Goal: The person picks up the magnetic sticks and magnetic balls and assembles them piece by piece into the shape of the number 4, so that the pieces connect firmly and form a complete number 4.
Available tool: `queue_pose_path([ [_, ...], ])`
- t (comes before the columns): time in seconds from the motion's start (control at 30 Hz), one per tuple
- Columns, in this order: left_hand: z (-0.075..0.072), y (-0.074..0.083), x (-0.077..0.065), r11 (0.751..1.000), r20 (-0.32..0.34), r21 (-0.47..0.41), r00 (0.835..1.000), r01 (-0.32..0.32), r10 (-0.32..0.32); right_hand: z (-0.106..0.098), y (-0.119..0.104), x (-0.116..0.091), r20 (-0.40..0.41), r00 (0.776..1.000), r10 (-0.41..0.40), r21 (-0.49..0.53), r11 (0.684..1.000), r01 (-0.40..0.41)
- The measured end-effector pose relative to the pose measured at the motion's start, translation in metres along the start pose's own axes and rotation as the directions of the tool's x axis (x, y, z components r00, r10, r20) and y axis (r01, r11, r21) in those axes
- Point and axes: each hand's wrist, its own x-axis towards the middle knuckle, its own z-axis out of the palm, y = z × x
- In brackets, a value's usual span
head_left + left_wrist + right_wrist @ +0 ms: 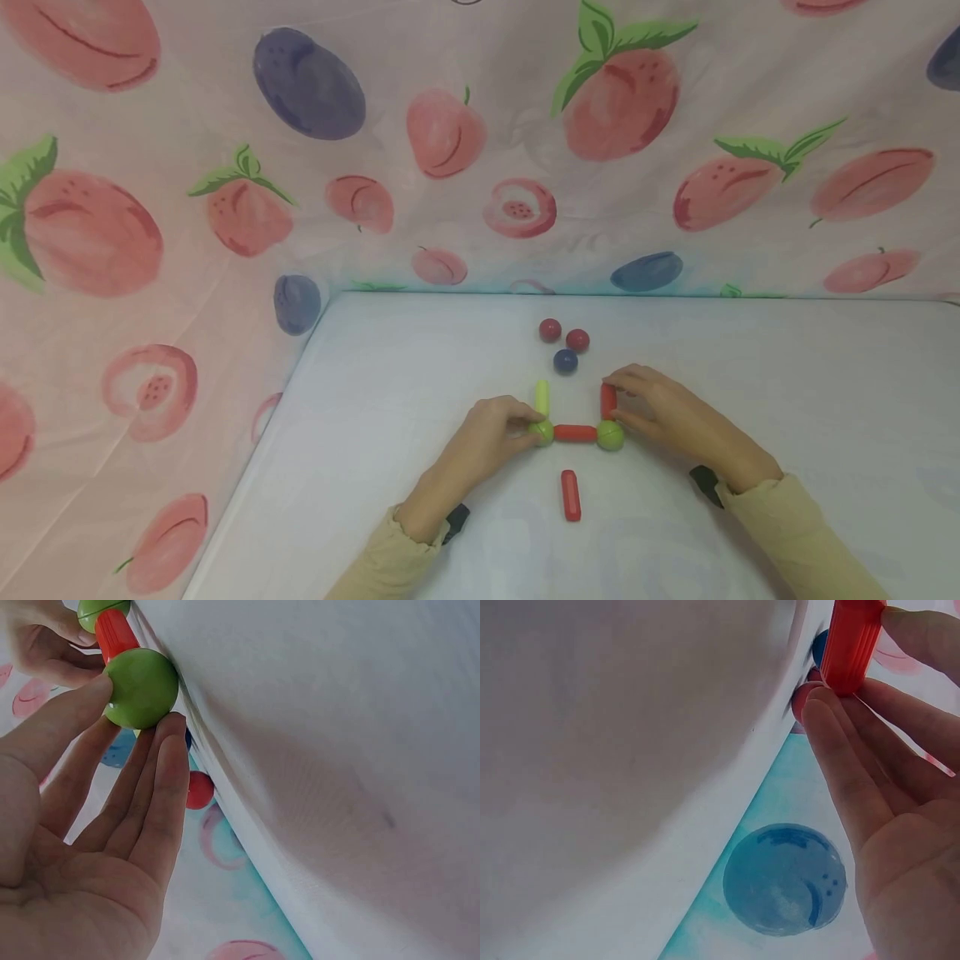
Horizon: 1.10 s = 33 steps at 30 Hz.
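Around the white tabletop (375,375): was walled behind and at left by pale cloth (480,50), printed with red and blue fruit, tinted turquoise along its foot.
Left hand (487,429): pinched the left green ball (544,431) between thumb and fingers, beside a yellow-green rod (542,396).
Right hand (660,408): gripped the far red rod (608,402) at the right green ball (610,436).
Middle red rod (575,433): bridged both green balls.
Loose red rod (571,496): lay nearer the person.
Red balls (551,330), blue ball (566,361): sat clustered beyond.

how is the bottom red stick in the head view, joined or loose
Loose: the red stick lies flat on the white table, visibly apart from both green balls.
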Motion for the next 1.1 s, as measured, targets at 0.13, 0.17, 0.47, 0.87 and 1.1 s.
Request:
queue_pose_path([
  [0.13,0.0,0.0,-0.001,1.0,-0.005,0.007,1.0,0.002,-0.002,0.001,0.002,0.0,0.002,1.0,-0.002,-0.004,1.0,0.002],
  [0.17,0.0,0.0,-0.001,1.0,-0.006,0.008,1.0,0.003,-0.003,0.002,0.002,0.001,0.003,1.0,-0.001,-0.004,1.0,0.001],
  [0.47,0.0,0.001,-0.001,1.0,-0.009,0.002,1.0,0.001,-0.001,0.004,0.003,0.002,-0.004,1.0,-0.011,-0.005,1.0,0.011],
  [0.87,0.0,0.0,-0.001,1.0,-0.009,-0.009,1.0,0.0,0.0,0.003,0.003,0.007,0.02,1.0,0.001,-0.031,1.0,-0.001],
  [1.1,0.0,0.0,-0.001,1.0,-0.008,-0.011,1.0,0.01,-0.01,-0.001,-0.003,0.015,0.038,0.999,0.025,-0.039,0.999,-0.024],
])
